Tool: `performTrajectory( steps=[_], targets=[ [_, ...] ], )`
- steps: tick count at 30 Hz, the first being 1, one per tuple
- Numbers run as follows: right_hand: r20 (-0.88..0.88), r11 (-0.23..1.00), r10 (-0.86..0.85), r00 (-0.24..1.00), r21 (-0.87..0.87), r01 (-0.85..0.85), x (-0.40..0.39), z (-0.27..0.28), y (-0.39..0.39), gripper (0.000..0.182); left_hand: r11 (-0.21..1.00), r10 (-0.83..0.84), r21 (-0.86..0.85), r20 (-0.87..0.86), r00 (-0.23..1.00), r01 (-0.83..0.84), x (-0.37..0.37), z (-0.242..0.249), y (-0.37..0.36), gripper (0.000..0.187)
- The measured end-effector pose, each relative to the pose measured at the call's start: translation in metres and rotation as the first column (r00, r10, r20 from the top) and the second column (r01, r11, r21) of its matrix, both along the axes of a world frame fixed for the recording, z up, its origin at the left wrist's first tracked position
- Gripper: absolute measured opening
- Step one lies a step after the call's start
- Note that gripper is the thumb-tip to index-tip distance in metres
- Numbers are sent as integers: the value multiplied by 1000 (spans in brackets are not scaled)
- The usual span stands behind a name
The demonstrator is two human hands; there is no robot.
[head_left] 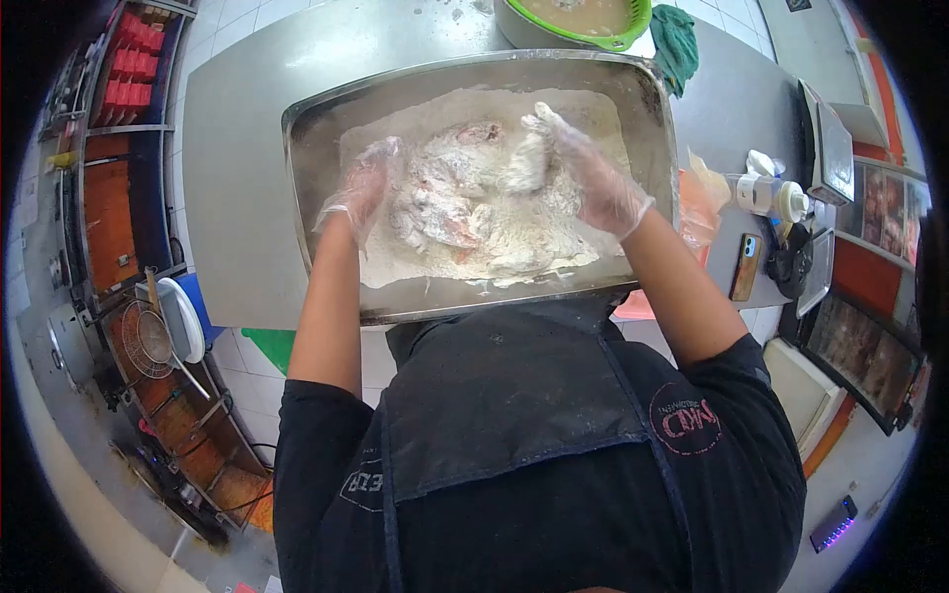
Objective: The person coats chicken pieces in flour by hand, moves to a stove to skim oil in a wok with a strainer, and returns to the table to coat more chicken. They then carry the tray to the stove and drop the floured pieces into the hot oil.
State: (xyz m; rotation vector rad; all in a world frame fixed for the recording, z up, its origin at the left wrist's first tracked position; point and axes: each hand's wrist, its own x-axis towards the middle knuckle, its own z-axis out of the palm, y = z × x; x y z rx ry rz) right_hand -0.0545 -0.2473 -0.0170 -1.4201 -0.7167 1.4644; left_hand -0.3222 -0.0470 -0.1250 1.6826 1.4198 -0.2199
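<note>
White flour (415,114) is coating the piece (531,163) your right hand (593,178) is holding over the tray (321,133); those fingers are gripping it. Left hand (368,183) is hovering beside the meat pile (445,212); can't tell if its fingers are open. Risk: floury glove (621,198) losing grip, piece dropping, flour puffing out. Piece is blurring; long axis is running near-to-far, far end pointing slightly right.
</note>
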Motion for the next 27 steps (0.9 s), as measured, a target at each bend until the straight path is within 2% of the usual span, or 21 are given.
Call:
performTrajectory(
  steps=[1, 3, 5, 7, 8, 9, 10, 11, 12, 13, 14, 16, 17, 18, 19, 20, 21, 23, 24, 26, 27],
  targets=[
    [515, 950, 181, 838, 129, -285, 2, 6, -3, 53, 999, -37, 1, 31, 999, 37, 0, 4, 4, 57],
    [498, 968, 175, 849, 69, -241, 12, -7, -2, 54, 997, -73, 7, 60, 996, 73, -1, 5, 10, 58],
    [487, 981, 164, 858, 11, -194, 29, -28, 4, 56, 999, -46, 20, -22, 999, 46, 0, -2, 16, 64],
    [688, 964, 267, 675, -178, -200, 50, -56, 15, 56, 999, -29, 22, 72, 997, 28, 9, 0, 13, 65],
    [692, 964, 263, 672, -172, -201, 54, -90, 21, 56, 1000, -13, 13, 160, 987, 12, 17, 2, 8, 66],
    [273, 992, 1, 962, -119, 33, 56, -135, 25, 56, 1000, -13, 19, 162, 987, 10, 27, 10, -2, 66],
    [-218, 949, -293, 931, -183, 256, 57, -157, 29, 56, 997, 27, -74, 249, 968, -9, 41, 25, -17, 66],
    [-219, 952, -287, 933, -175, 252, 49, -154, 36, 56, 986, 75, -168, 330, 941, -19, 53, 34, -28, 65],
    [-88, 986, -129, 988, -120, 118, 30, -146, 46, 54, 987, 76, -161, 331, 941, -23, 63, 33, -32, 65],
    [51, 996, 28, 998, -85, -23, 11, -136, 54, 53, 944, 129, -330, 306, 943, -22, 74, 29, -33, 68],
    [52, 997, 29, 998, -79, -25, -10, -123, 58, 53, 873, 176, -488, 275, 945, -21, 80, 25, -33, 72],
    [-81, 992, -93, 992, -98, 85, -38, -95, 63, 56, 857, 200, -512, 215, 956, -64, 80, 22, -42, 73],
    [-80, 992, -94, 992, -96, 86, -31, -88, 63, 56, 837, 220, -537, 153, 964, -106, 80, 19, -44, 73],
    [175, 978, 198, 964, -98, -183, -19, -84, 59, 60, 835, 218, -539, 150, 964, -105, 73, 12, -37, 73],
    [402, 887, 460, 791, -170, -429, -9, -79, 53, 63, 911, -173, -332, 235, 957, 246, 57, 4, -24, 65],
    [394, 886, 463, 794, -177, -429, 1, -59, 49, 63, 813, -542, -100, 229, 809, 573, 42, -2, -13, 57],
    [401, 879, 475, 783, -182, -440, 10, -32, 45, 67, 813, -539, -112, 230, 811, 572, 28, 2, -9, 57],
    [402, 872, 488, 775, -189, -451, 16, -21, 32, 71, 845, -519, 141, -14, 854, 516, 3, 24, -11, 60],
    [300, 876, 466, 832, -285, -388, 18, -26, 25, 72, 843, -522, 141, -15, 853, 519, -1, 31, -13, 60],
    [111, 836, 367, 924, -476, -274, 20, -41, 13, 74, 924, -325, -296, -270, 906, 243, -4, 44, -18, 73],
    [26, 791, 295, 955, -566, -230, 19, -50, 8, 74, 925, -326, -289, -269, 906, 247, -6, 39, -27, 73]
  ],
)
